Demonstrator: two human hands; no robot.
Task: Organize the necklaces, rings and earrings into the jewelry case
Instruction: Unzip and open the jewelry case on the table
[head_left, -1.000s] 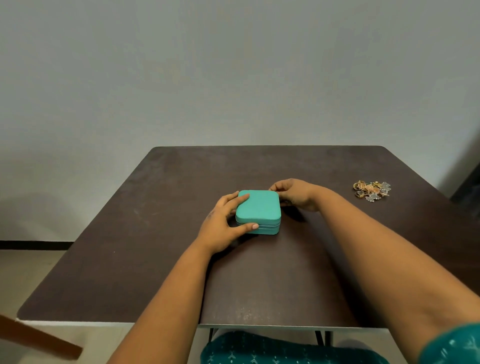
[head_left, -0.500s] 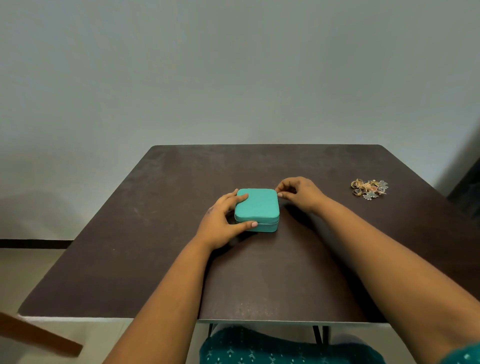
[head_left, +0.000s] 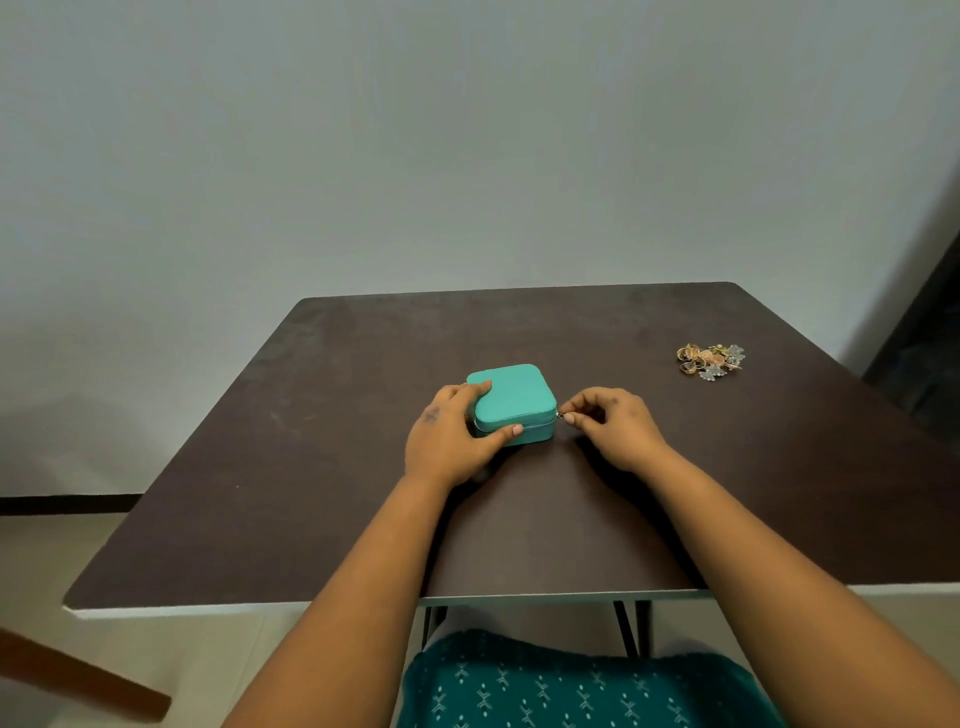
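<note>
Plain grey wall behind, dark brown table in front of you. Landmark: teal jewelry case, lid down, flat near the table's middle. No brand, label or writing readable on it or anywhere else in view.

Your left hand grips the case's left end: thumb on the near side wall, fingers curled over the far-left corner of the lid. Your right hand sits just right of the case, thumb and forefinger pinching the small metal zipper pull at the case's near-right corner.

Jewelry pile, gold rings and silvery pieces tangled together, lies well right of the case and a bit farther back, near the table's right edge. Single pieces too small to tell apart.

Bare tabletop runs all around the case: wide to its left, behind it, and toward the near edge. A brown wooden bar shows low, left of the table.
</note>
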